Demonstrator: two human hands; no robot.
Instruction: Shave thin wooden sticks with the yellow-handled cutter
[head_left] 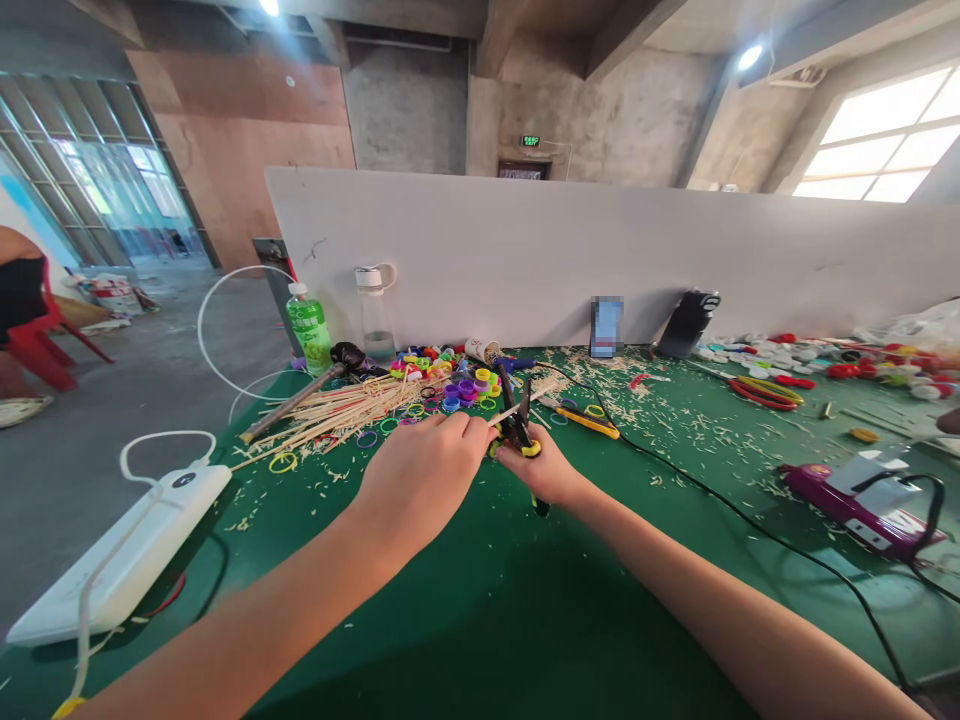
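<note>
My left hand is closed, its fingers pinching a thin wooden stick whose end points up to the right. Close beside it, my right hand wraps around a black hand tool with yellow trim, shaped like pliers or shears. The tool's two black arms stand apart at the top, and the stick crosses at them. Whether the jaws bite on the stick I cannot tell. Beyond my left hand lies a pile of similar wooden sticks. Colourful plastic rings are heaped just past my hands.
A yellow utility knife and a black cable lie to the right, with wood shavings around. A white power strip is at left, a purple one at right. Bottles and a phone stand by the white partition.
</note>
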